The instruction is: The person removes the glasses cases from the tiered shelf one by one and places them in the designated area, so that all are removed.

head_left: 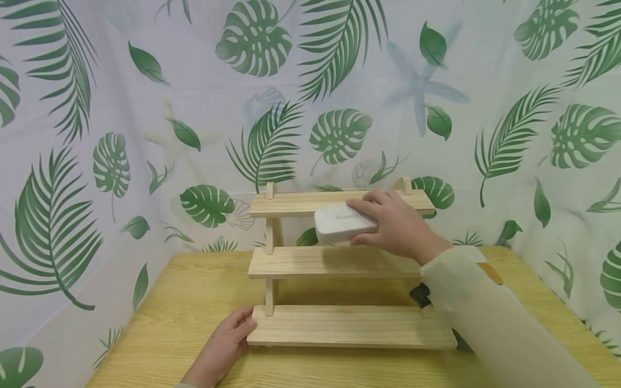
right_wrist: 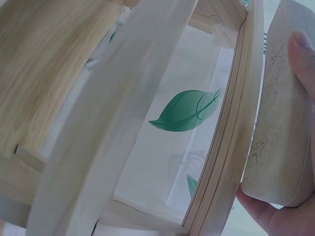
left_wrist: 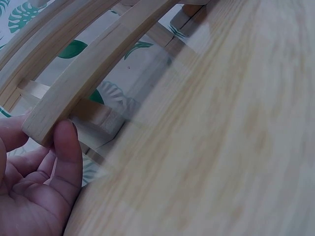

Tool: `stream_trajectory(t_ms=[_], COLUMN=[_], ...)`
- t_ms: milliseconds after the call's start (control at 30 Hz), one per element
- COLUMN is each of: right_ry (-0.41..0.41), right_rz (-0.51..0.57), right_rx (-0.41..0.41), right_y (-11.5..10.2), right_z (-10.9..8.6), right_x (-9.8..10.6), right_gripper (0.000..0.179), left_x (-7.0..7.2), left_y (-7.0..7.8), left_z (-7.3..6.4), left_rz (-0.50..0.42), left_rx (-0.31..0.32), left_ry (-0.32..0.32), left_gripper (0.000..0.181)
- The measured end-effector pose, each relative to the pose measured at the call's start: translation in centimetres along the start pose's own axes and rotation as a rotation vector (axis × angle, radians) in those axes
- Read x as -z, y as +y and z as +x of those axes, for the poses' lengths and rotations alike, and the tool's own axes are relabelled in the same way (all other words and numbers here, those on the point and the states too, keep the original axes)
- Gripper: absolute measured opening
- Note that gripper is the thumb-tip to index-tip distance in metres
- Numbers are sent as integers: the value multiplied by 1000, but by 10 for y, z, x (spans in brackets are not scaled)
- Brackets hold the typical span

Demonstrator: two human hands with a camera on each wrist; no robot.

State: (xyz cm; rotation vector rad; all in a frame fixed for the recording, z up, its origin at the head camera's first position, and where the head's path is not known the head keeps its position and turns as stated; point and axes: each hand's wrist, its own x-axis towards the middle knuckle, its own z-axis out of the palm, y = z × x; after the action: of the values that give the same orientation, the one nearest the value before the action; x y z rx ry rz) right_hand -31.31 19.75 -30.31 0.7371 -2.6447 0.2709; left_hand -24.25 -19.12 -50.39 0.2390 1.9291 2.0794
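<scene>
A light wooden three-step display stand [head_left: 335,326] is in the middle of the head view. My left hand [head_left: 224,340] pinches the left end of its lowest shelf [left_wrist: 74,88] between thumb and fingers. In front of the top shelf [head_left: 301,203], my right hand [head_left: 393,223] grips a white, rounded rectangular case [head_left: 339,223] with faint grey lettering. The right wrist view has this case [right_wrist: 280,108] close beside a shelf edge [right_wrist: 231,132], with the thumb on its face and fingers at its lower end. The palm covers part of the case.
The stand is on a yellowish wood-grain table [head_left: 204,285]. Partly hidden by my right sleeve [head_left: 490,312] are a black object [head_left: 420,295] and an orange one [head_left: 491,273]. A white cloth [head_left: 204,134] with green leaf prints hangs behind and at both sides.
</scene>
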Motion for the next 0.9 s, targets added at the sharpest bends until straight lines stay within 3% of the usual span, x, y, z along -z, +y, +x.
stream_trajectory(t_ms=[433, 900], right_ry=[123, 161], right_rz=[-40, -44], right_rx=[111, 171], right_y=[1, -5], right_z=[-29, -55], right_x=[5, 15], right_gripper=[83, 89], left_x=[-1, 0], left_y=[0, -1], left_z=[-1, 0], left_rz=[-9, -9], left_rx=[-7, -4], left_ry=[8, -1], left_gripper=[64, 65])
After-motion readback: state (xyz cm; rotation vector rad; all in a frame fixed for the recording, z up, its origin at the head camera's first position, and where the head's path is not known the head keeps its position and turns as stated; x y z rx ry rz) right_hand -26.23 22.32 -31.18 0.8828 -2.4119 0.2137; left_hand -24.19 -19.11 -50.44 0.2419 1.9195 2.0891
